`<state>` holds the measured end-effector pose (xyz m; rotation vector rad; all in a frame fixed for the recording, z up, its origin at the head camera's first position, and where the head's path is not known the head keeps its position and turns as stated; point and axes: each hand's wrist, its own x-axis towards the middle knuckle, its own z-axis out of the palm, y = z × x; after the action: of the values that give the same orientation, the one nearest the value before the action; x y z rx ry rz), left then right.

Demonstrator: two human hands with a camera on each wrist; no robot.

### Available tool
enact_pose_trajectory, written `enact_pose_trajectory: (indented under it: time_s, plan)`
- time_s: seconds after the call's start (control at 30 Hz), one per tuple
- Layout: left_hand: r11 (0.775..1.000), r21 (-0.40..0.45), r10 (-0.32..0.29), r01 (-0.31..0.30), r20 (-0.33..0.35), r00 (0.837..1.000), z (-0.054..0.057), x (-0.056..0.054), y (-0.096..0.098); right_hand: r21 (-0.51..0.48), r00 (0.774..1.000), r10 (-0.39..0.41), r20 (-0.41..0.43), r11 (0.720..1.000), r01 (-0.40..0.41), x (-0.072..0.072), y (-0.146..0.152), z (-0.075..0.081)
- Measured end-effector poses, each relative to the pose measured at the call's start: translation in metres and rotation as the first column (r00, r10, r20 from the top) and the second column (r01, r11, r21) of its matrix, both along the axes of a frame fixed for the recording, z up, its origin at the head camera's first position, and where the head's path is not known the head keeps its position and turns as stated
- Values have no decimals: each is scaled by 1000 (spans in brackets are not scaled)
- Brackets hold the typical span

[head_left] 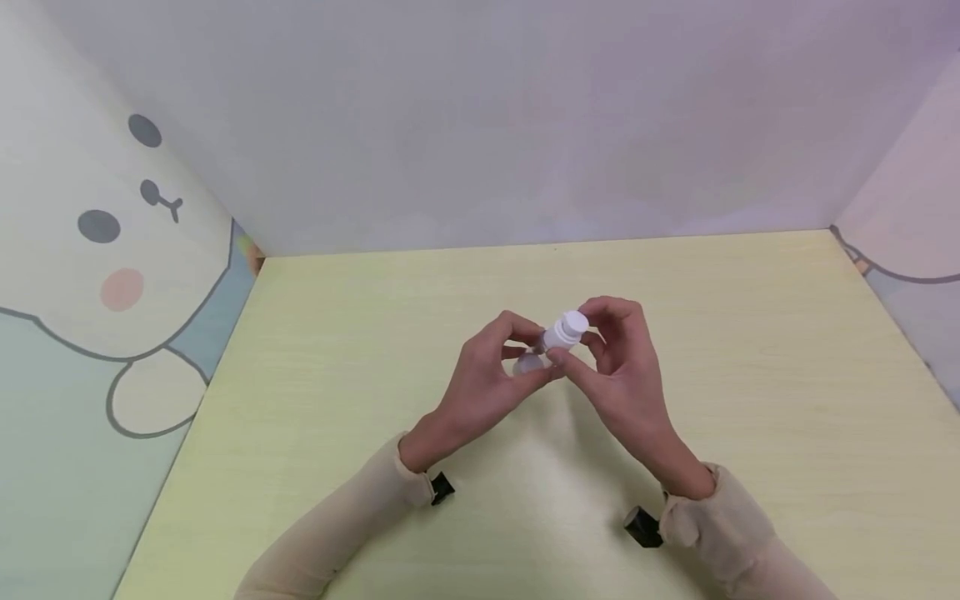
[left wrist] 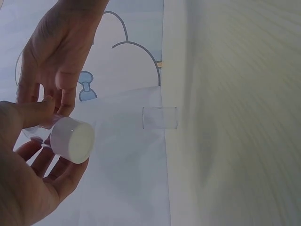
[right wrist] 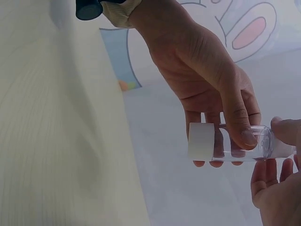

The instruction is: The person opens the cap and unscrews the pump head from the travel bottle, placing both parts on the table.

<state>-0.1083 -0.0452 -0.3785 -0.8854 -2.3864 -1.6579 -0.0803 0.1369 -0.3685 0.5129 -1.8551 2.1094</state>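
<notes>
A small clear bottle (right wrist: 254,151) with white ends is held between both hands above the table. My left hand (head_left: 483,379) grips its clear body, thumb on one side and fingers behind. At the left end, a wide white cap (right wrist: 201,142) sticks out past these fingers, and in the left wrist view its round face (left wrist: 81,143) shows. My right hand (head_left: 630,383) pinches the opposite white end (head_left: 573,323) between thumb and fingers. Seen from the head, the bottle tilts up toward the right. Fingers hide part of the clear body.
The pale wood-look table (head_left: 337,333) lies below the hands, with a white wall (head_left: 525,125) behind. Side panels bear cartoon animals (head_left: 120,250). A faint clear cylinder outline (left wrist: 160,117) appears by the table's edge in the left wrist view. Black wrist pieces (head_left: 643,527) sit at the sleeves.
</notes>
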Motion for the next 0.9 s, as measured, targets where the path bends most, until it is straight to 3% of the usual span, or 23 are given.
enact_pose_trajectory:
  time_s: [0.47,0.9]
  plan:
    - [1000,9,12,-11,-20,1000,2,0,-1,22,998,45,-32,999,-45,1,3,-1]
    - [1000,16,-3,4,-12,1000,1,2,2,-36,1000,12,-13,999,-12,0,1,0]
